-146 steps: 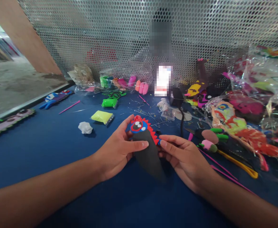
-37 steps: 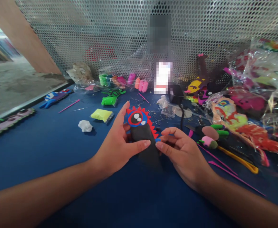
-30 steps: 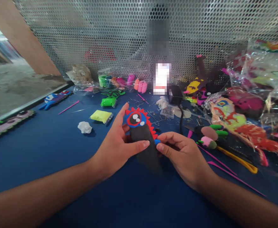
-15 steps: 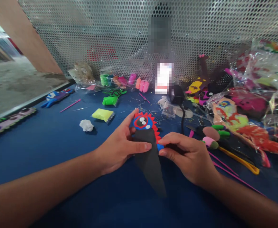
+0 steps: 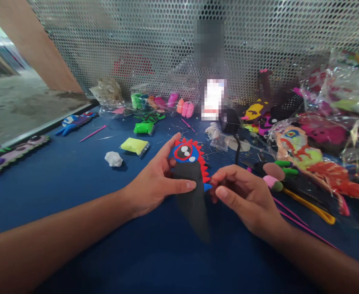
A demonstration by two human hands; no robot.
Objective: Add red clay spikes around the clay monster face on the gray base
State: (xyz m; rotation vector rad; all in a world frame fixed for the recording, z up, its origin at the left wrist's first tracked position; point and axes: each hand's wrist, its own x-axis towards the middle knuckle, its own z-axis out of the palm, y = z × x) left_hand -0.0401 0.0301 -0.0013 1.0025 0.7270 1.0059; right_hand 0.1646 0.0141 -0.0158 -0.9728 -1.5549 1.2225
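My left hand point(image 5: 159, 177) grips a dark grey, pointed flat figure point(image 5: 190, 204), thumb across its front and fingers behind. Its top is covered in blue and red modelling clay with a large cartoon eye point(image 5: 183, 152). Red clay spikes point(image 5: 202, 161) run along the top and right edge. Below the lowest red spike, a small blue clay point point(image 5: 208, 187) sticks out to the right. My right hand point(image 5: 246, 198) is just beside that blue point, with thumb and forefinger apart; its other fingers are partly hidden.
On the blue table lie a white clay lump point(image 5: 113, 159), a yellow clay pack point(image 5: 134, 145) and a green one point(image 5: 144, 128). Pink sticks point(image 5: 292, 216) and yellow tweezers point(image 5: 317, 209) lie at right, near plastic-wrapped clay figures point(image 5: 298, 151). A lit phone point(image 5: 213, 100) leans on the perforated metal screen point(image 5: 167, 41).
My right thumb and forefinger have parted from the blue clay, which now shows as a pointed tip. The figure has risen slightly in view, still in my left hand.
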